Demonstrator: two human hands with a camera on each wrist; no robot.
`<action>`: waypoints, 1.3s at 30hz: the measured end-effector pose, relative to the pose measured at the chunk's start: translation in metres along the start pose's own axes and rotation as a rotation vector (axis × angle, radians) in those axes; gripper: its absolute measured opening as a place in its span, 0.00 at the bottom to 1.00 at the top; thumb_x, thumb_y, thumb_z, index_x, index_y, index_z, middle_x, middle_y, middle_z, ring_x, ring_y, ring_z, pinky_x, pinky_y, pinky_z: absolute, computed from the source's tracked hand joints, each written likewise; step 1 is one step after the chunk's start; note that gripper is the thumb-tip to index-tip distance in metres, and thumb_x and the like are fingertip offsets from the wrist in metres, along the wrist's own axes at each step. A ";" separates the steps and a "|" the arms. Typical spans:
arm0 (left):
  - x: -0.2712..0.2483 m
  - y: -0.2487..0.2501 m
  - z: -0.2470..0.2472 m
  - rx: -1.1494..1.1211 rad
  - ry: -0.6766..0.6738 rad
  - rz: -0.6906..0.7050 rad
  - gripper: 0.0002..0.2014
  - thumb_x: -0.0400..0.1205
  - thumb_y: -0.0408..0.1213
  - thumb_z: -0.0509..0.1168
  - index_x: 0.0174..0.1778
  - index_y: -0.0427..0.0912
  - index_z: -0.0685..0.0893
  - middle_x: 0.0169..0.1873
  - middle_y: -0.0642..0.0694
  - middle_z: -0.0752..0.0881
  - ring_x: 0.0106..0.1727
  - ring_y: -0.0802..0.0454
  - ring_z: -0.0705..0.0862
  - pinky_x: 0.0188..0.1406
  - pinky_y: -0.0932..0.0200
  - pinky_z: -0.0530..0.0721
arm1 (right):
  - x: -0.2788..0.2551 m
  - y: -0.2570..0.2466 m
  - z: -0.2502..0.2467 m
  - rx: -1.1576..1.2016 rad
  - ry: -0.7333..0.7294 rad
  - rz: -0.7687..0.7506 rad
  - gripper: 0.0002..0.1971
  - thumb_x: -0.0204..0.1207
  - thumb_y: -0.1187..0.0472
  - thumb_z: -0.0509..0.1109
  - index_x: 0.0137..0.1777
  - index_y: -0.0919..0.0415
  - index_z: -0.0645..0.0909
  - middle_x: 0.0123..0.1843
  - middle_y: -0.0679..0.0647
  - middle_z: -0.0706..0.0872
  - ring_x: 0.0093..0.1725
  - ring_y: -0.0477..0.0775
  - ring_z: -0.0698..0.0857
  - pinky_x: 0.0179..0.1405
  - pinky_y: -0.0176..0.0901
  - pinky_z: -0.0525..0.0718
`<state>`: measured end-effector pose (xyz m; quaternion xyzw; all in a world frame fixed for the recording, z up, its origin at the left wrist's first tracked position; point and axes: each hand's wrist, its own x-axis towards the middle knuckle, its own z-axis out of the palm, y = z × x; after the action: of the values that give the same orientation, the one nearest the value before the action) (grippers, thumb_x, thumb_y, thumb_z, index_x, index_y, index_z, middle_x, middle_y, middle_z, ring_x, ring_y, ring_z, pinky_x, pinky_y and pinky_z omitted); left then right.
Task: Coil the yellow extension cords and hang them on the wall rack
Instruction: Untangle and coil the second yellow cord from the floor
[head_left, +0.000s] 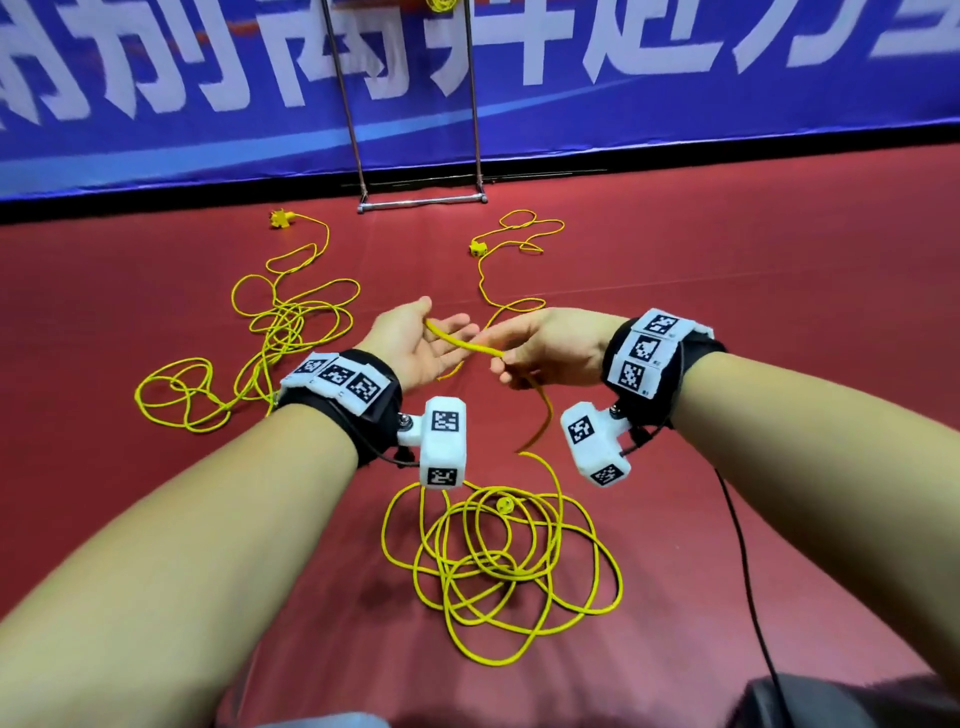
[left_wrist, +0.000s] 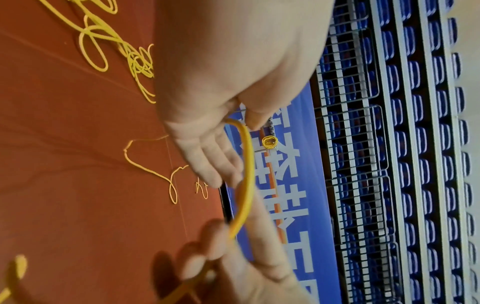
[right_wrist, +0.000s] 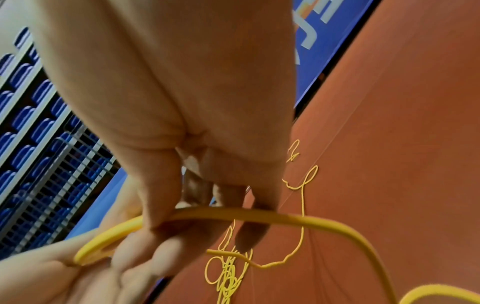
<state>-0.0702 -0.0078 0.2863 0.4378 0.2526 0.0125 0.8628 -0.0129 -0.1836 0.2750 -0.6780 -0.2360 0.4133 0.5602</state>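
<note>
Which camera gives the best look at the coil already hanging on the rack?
The left wrist view: the hung coil shows whole, small but sharp, against the blue banner. The head view only catches its lower part, cut off by the top edge between the rack's poles. The right wrist view doesn't show it.

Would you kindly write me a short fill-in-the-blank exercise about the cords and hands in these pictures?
1. The cords are coloured ____.
2. The right hand pinches a ____.
3. The left hand lies palm ____, fingers open.
4. The floor is coloured ____.

Missing words: yellow; cord; up; red
</note>
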 end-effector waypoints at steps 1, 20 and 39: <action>0.002 0.000 0.002 -0.044 0.007 0.008 0.17 0.92 0.40 0.50 0.44 0.33 0.75 0.36 0.40 0.81 0.32 0.47 0.85 0.33 0.50 0.89 | 0.001 0.003 -0.001 -0.034 -0.003 0.028 0.20 0.83 0.78 0.56 0.59 0.58 0.84 0.37 0.53 0.87 0.37 0.50 0.85 0.46 0.44 0.77; 0.028 -0.022 -0.006 1.009 -0.209 -0.007 0.09 0.86 0.33 0.59 0.60 0.41 0.80 0.43 0.46 0.91 0.43 0.50 0.86 0.39 0.60 0.77 | 0.041 0.021 -0.013 0.373 0.400 0.085 0.12 0.88 0.67 0.53 0.58 0.53 0.76 0.25 0.51 0.76 0.22 0.50 0.79 0.28 0.38 0.79; 0.027 -0.019 0.001 0.741 -0.424 -0.012 0.12 0.89 0.35 0.55 0.59 0.40 0.83 0.25 0.51 0.71 0.19 0.59 0.61 0.20 0.67 0.63 | 0.038 0.037 -0.035 0.457 0.375 0.168 0.20 0.88 0.45 0.52 0.53 0.62 0.75 0.39 0.58 0.90 0.42 0.58 0.89 0.45 0.50 0.84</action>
<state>-0.0502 -0.0138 0.2615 0.7095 0.0595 -0.1746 0.6801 0.0320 -0.1831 0.2297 -0.6159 0.0275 0.3680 0.6960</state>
